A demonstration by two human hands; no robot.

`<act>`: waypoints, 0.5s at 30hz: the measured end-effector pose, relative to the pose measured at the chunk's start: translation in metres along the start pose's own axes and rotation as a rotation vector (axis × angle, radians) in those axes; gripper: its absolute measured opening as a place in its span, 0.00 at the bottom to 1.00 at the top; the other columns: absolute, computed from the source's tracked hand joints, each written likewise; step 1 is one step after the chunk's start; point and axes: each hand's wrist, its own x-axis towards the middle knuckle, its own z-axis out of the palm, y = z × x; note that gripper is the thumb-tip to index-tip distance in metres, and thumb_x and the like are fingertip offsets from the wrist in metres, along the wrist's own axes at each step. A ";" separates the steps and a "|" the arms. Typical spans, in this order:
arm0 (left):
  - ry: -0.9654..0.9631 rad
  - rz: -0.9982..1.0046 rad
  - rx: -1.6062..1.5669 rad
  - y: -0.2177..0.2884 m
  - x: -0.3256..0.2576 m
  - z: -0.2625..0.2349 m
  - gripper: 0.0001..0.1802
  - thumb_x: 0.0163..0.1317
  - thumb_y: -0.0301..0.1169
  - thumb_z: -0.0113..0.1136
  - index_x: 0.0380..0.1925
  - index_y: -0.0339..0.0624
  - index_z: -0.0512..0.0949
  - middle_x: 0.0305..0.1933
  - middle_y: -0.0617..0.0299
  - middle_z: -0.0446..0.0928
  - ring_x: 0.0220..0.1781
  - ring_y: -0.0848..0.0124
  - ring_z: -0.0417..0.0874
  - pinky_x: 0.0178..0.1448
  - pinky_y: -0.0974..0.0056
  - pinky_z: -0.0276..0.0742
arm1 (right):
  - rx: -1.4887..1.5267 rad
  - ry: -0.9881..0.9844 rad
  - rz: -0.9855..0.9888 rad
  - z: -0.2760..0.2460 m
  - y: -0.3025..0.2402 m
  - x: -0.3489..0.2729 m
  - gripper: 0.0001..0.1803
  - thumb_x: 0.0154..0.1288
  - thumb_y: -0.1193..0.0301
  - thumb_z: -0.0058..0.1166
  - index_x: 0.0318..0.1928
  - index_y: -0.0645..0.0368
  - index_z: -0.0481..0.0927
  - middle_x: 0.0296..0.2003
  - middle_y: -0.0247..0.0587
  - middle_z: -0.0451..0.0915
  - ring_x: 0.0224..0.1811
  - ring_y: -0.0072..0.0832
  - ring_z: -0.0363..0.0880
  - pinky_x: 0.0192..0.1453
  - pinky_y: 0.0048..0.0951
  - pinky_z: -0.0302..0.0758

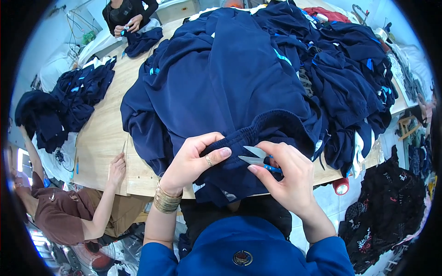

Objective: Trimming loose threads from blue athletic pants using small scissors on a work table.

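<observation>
Navy trousers (198, 101) with a gathered elastic waistband (276, 118) lie spread over the table in front of me. My left hand (193, 158) is closed on the waistband, thumb on top of the fabric. In my right hand (290, 177) is a pair of thread snips (254, 155) with blue on the handle. Their two pointed blades are apart and lie over the waistband, a little to the right of my left thumb. Part of the snips' handle is hidden by my right fingers.
Navy garments (345, 73) are heaped at the right, with more (87, 87) at the left. A person in brown (60, 211) works on the left, holding a thin pointed tool. Another person (129, 16) handles dark cloth at the far end. A red-rimmed round object (340, 186) sits by the right table edge.
</observation>
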 end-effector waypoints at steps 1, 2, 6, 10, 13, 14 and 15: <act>-0.002 0.000 0.000 0.000 0.000 0.000 0.10 0.61 0.34 0.57 0.32 0.37 0.76 0.27 0.73 0.72 0.31 0.86 0.69 0.36 0.78 0.67 | -0.015 -0.002 0.001 0.000 0.000 0.000 0.16 0.51 0.66 0.62 0.40 0.57 0.77 0.26 0.36 0.75 0.24 0.29 0.73 0.26 0.26 0.68; 0.000 0.000 0.006 0.000 0.000 0.000 0.11 0.61 0.34 0.57 0.31 0.37 0.76 0.27 0.73 0.72 0.30 0.86 0.69 0.36 0.78 0.67 | -0.030 -0.003 0.001 0.000 0.000 -0.001 0.16 0.51 0.66 0.62 0.40 0.57 0.77 0.26 0.36 0.75 0.24 0.29 0.73 0.26 0.26 0.68; -0.006 0.014 0.028 0.002 0.000 0.000 0.11 0.61 0.34 0.57 0.31 0.36 0.75 0.26 0.72 0.72 0.30 0.85 0.69 0.35 0.78 0.67 | -0.054 0.013 0.007 -0.002 -0.002 -0.001 0.15 0.51 0.66 0.62 0.40 0.57 0.77 0.26 0.36 0.75 0.25 0.29 0.73 0.26 0.26 0.67; 0.001 0.025 0.038 0.000 0.000 0.001 0.11 0.61 0.34 0.57 0.30 0.36 0.75 0.26 0.72 0.72 0.29 0.85 0.68 0.35 0.78 0.66 | -0.064 -0.003 0.021 -0.002 -0.003 -0.002 0.15 0.52 0.67 0.61 0.40 0.57 0.77 0.26 0.36 0.75 0.25 0.29 0.73 0.27 0.26 0.68; 0.000 0.049 0.057 0.000 0.001 0.002 0.11 0.61 0.34 0.57 0.30 0.36 0.75 0.25 0.71 0.72 0.29 0.85 0.68 0.34 0.78 0.65 | -0.067 0.000 0.025 -0.003 -0.003 -0.002 0.15 0.52 0.67 0.61 0.41 0.57 0.77 0.26 0.36 0.75 0.25 0.30 0.73 0.27 0.26 0.68; 0.003 0.060 0.065 0.001 0.001 0.002 0.11 0.61 0.34 0.58 0.30 0.36 0.75 0.25 0.71 0.72 0.29 0.85 0.68 0.34 0.78 0.65 | -0.071 -0.006 0.029 -0.004 -0.004 -0.002 0.16 0.52 0.67 0.61 0.41 0.57 0.77 0.26 0.36 0.75 0.25 0.30 0.73 0.27 0.26 0.68; 0.005 0.072 0.072 0.001 0.001 0.003 0.11 0.60 0.34 0.58 0.30 0.36 0.75 0.25 0.71 0.72 0.29 0.85 0.68 0.34 0.78 0.65 | -0.072 -0.005 0.030 -0.004 -0.004 -0.002 0.16 0.52 0.67 0.61 0.41 0.57 0.77 0.26 0.36 0.75 0.25 0.30 0.73 0.27 0.26 0.68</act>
